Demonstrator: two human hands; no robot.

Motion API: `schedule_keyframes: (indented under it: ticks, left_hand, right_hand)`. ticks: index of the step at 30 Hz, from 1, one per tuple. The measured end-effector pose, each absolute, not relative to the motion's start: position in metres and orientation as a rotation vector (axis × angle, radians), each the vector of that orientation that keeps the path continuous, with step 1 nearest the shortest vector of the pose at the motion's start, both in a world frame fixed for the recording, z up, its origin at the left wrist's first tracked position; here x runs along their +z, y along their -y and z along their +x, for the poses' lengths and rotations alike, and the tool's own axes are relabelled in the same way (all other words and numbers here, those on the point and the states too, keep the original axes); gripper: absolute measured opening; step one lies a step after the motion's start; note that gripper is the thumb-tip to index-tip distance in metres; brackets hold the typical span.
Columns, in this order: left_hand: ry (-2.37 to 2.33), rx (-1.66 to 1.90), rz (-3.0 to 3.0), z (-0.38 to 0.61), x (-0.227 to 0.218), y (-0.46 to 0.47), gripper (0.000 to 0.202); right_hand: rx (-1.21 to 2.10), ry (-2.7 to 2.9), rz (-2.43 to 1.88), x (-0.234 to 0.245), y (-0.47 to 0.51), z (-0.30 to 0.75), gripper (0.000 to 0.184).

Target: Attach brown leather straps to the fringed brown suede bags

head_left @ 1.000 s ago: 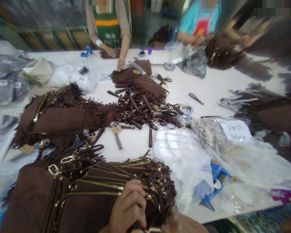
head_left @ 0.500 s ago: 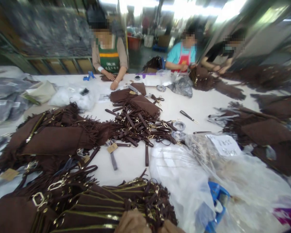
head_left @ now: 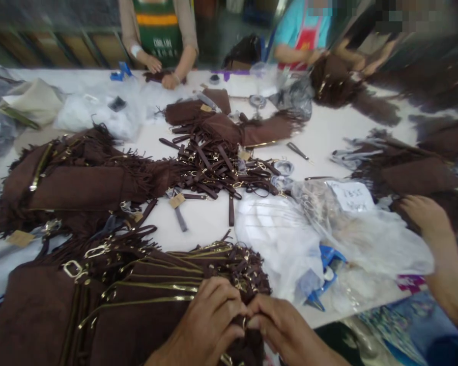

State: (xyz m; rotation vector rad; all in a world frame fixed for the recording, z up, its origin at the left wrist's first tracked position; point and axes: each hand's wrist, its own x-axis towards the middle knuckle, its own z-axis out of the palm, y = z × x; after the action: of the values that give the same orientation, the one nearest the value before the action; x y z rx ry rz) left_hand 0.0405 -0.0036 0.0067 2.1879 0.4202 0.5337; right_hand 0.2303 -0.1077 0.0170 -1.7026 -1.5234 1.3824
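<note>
My left hand [head_left: 209, 317] and my right hand [head_left: 280, 325] meet at the bottom centre, both closed in a pinch. Between their fingertips shows a small metal ring [head_left: 245, 322] on dark brown material; the fingers hide most of it. Beneath and left of my hands lies a row of dark brown fringed bags [head_left: 137, 305] with gold zips. Gold buckles [head_left: 73, 268] and short straps stick out at the left end of this row.
Brown straps with clasps [head_left: 213, 162] are heaped mid-table, beside more fringed bags [head_left: 76, 185]. White plastic [head_left: 278, 234] and a blue tape dispenser [head_left: 326, 274] lie to the right. A neighbour's arm [head_left: 438, 244] reaches in there. Several co-workers' hands [head_left: 170, 80] work across the table.
The view has tilted down, bringing both my hands fully into sight. A brown fringed bag now lies across the strap heap's far side. A neighbour's arm has appeared at the right.
</note>
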Motion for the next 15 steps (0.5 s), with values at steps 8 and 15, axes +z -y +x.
schedule_keyframes:
  ticks: [8,15]
  left_hand:
    - [-0.42,0.464,2.004,0.041,0.018,0.002,0.012]
    - [-0.366,0.61,2.025,0.046,0.003,0.003,0.005]
  right_hand:
    - [1.55,1.422,-1.762,0.031,0.123,0.237,0.019]
    - [0.975,1.855,-1.665,0.025,0.122,0.236,0.018]
